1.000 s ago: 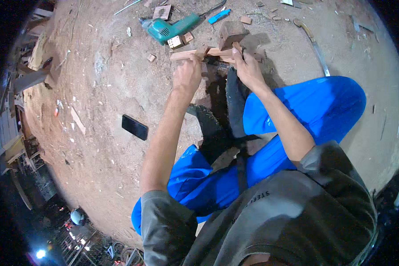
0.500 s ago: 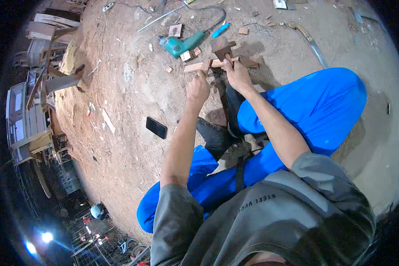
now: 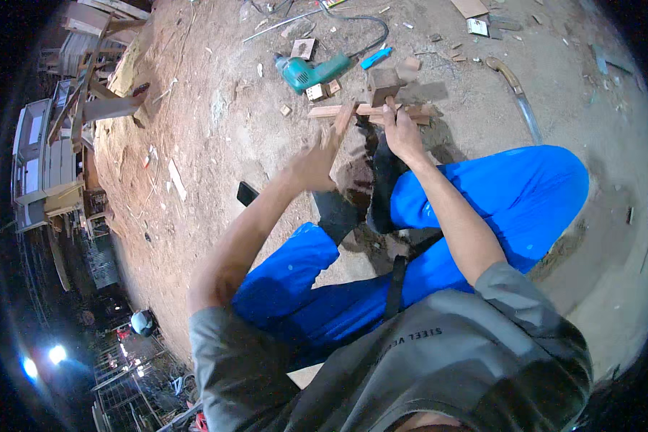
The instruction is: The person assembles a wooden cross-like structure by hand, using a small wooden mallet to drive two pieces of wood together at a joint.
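My right hand [image 3: 405, 135] is closed round the short handle of a wooden mallet [image 3: 383, 86], whose blocky head is just beyond my fingers. Below the mallet, a long pale wooden strip [image 3: 325, 111] lies crosswise in front of my feet. A shorter wooden piece [image 3: 344, 119] meets it at an angle, its near end by my left fingertips. Slightly blurred, my left hand [image 3: 313, 165] has its fingers stretched and its thumb apart; whether the fingertips touch the short piece is unclear.
A green power drill [image 3: 311, 73] lies beyond the strip among small wood blocks, with a blue cutter-like tool [image 3: 376, 57] beside it. At right lies a machete-like blade with a tan handle [image 3: 515, 86]. A black phone [image 3: 247, 193] is partly behind my left forearm.
My left hand has drawn back toward me from the strip, and its fingers have spread. The short piece now tilts more visibly. My right hand keeps hold of the mallet. The view has shifted slightly.
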Tool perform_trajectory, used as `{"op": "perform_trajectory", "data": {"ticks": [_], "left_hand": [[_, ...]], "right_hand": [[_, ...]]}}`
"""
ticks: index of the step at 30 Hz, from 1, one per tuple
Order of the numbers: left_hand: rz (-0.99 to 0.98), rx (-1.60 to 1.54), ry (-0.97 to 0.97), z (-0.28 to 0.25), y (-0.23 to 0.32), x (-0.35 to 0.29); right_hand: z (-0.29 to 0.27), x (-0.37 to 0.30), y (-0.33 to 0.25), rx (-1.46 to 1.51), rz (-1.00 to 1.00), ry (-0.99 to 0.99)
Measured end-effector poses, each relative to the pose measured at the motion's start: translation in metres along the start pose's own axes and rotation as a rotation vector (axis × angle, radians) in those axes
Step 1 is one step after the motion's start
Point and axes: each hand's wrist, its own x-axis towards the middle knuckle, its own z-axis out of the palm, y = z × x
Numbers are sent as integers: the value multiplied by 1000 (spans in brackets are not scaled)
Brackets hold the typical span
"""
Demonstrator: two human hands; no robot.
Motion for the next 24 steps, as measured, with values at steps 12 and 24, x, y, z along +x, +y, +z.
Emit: {"op": "perform_trajectory", "data": {"ticks": [12,24], "left_hand": [[-82,-136,429,-100,-26,18],[141,-37,310,-139,-7,59]], "right_hand": [[24,27,44,-153,-228,-24],[-5,13,19,-198,-190,-206]]}}
